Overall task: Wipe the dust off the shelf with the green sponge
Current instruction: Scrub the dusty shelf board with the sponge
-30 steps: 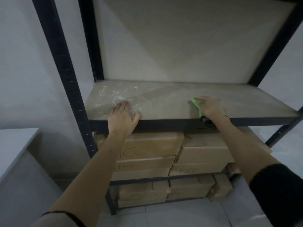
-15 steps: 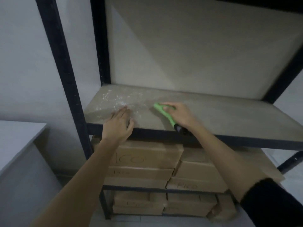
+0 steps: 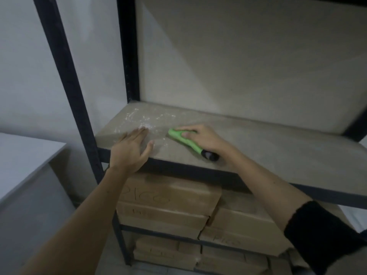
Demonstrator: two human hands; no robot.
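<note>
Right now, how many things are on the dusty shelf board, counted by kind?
Bare hands: 2, left hand flat, right hand holding the sponge
Green sponge with black-tipped handle: 1
White dust patch: 1
Total: 4

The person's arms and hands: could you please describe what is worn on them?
Both hands, the left hand and the right hand, are bare, without gloves. Both forearms are uncovered. A black sleeve is pushed up the right arm; no rings or watch are visible.
</note>
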